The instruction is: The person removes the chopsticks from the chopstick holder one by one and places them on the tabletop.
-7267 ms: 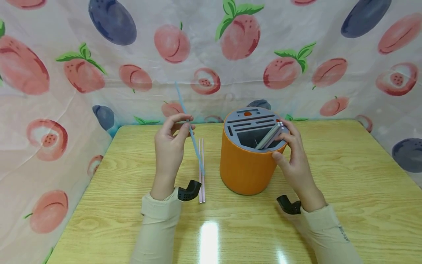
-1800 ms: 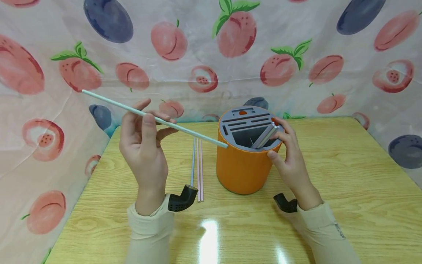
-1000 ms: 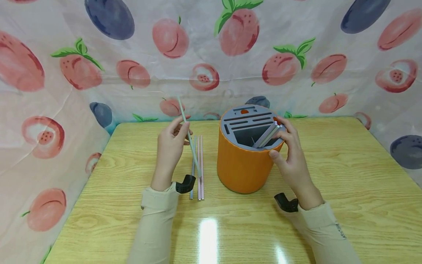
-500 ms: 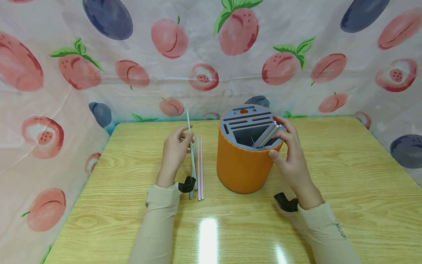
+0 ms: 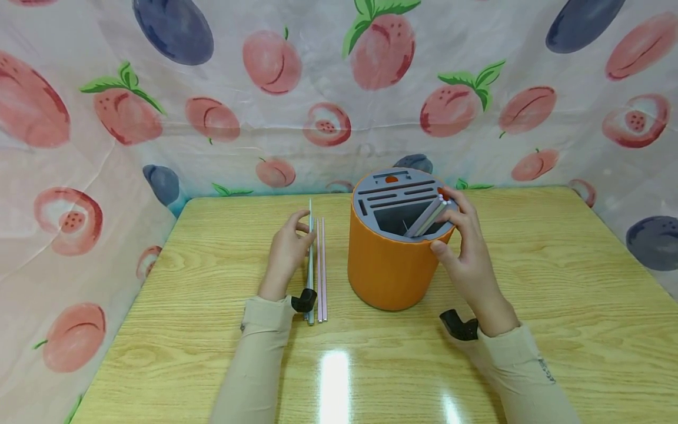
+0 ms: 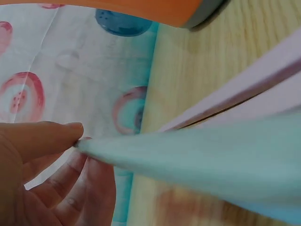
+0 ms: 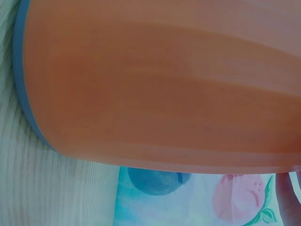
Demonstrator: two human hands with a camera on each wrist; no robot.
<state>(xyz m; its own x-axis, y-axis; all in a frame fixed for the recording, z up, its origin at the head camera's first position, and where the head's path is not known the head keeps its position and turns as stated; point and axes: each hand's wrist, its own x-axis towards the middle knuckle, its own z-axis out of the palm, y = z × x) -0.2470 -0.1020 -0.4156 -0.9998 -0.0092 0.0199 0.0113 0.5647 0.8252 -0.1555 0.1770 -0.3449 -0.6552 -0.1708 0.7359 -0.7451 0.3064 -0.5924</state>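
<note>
Two bare hands, one wood-grain table, fruit-print cloth hung across the top and left of the frame. Going left to right, head view: left sleeve comes up from bottom centre-left, with a black wrist piece at its cuff. Left hand, just left of frame centre: thumb and fingertip nearly closed, pinching a pale green stick near its narrow far end; other fingers bent, holding nothing I can see. Stick points up-frame, far tip past the fingers, thicker end toward the bottom. Left wrist view has the thumb against the tapered tip. Blue stick lies mostly hidden by the green one; can't tell if they touch. Just right of these, two pink sticks flat on the table, side by side, parallel. Centre-right: orange cylinder, upright, grey slotted top. Bundle of sticks leans in the wide front compartment, ends up and right. Right hand grips the right side of the rim, thumb on the outer wall, fingers spread and bent over the top edge. Right wrist view is mostly orange wall. Right sleeve runs to lower right.
</note>
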